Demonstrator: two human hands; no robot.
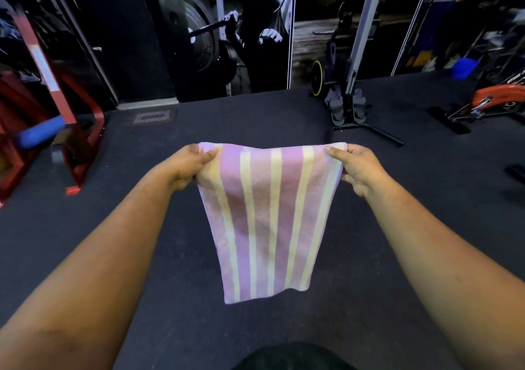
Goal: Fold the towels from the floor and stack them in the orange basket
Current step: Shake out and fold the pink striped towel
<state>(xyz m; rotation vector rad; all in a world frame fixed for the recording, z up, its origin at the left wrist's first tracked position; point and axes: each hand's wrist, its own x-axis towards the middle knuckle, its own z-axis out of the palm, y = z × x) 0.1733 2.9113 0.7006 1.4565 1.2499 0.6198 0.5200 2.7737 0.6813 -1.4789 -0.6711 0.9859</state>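
Towel, pink with pale yellow stripes, hangs in mid-air at centre, clear of the dark floor. I see my left hand pinching its top left corner, thumb over the edge, and my right hand pinching the top right corner, so the top edge runs taut between them. Red gym frame stands far left; a black stand far right.
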